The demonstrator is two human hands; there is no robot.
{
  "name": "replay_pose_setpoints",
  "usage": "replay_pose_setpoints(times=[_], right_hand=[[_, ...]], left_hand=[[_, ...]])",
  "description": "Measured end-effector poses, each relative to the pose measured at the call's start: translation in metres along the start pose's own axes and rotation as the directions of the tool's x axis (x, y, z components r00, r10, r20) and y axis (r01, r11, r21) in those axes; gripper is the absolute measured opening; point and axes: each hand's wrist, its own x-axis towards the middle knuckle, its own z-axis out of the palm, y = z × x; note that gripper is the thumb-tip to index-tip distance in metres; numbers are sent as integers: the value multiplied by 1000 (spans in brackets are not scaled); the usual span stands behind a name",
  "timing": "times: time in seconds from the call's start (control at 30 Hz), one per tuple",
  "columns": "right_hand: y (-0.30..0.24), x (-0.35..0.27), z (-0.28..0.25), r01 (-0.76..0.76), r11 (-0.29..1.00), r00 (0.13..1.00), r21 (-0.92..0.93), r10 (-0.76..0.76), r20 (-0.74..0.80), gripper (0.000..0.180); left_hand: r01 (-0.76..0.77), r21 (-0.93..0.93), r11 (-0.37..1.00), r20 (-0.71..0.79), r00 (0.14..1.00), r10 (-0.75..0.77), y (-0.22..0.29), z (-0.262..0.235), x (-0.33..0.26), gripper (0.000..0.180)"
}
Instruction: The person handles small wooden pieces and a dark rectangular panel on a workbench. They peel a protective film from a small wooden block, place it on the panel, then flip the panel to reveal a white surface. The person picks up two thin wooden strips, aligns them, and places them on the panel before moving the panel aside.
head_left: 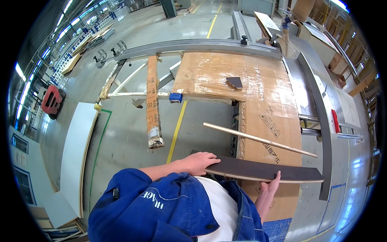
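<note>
A long dark-brown board strip (246, 168) with a pale edge lies level in front of my body, over the cardboard-covered table (262, 76). My left hand (201, 162) grips it near its left end, the fingers laid over the top face. On the near edge, right of the middle, my right hand (271, 184) holds the same board with the thumb on top and the other fingers hidden below. Just beyond the board, a thin pale wooden strip (258, 138) rests slantwise. Farther off, a small dark offcut (234, 82) sits on the cardboard.
An aluminium fence rail (193, 47) crosses the far side. To the right stands a long dark bar (316, 92) with a red piece (336, 121) beside it. A tape-wrapped support arm (152, 101), a blue object (175, 97) and a leaning white panel (76, 149) are to the left.
</note>
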Motion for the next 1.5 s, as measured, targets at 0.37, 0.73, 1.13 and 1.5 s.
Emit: replay_pose_setpoints(times=[0.37, 0.73, 1.13, 1.5], right_hand=[[30, -66, 29, 68, 968, 979, 242, -111, 168, 56], [58, -113, 53, -103, 931, 806, 350, -128, 578, 85], [86, -139, 73, -104, 974, 915, 201, 15, 404, 98], [122, -105, 50, -454, 891, 360, -28, 212, 909, 81]], left_hand=[[24, 182, 983, -235, 972, 20, 22, -90, 48, 85], [-332, 9, 943, 174, 929, 326, 119, -133, 115, 76], [-289, -357, 888, 251, 886, 389, 131, -118, 143, 80], [-229, -849, 475, 51, 860, 507, 160, -107, 176, 79]])
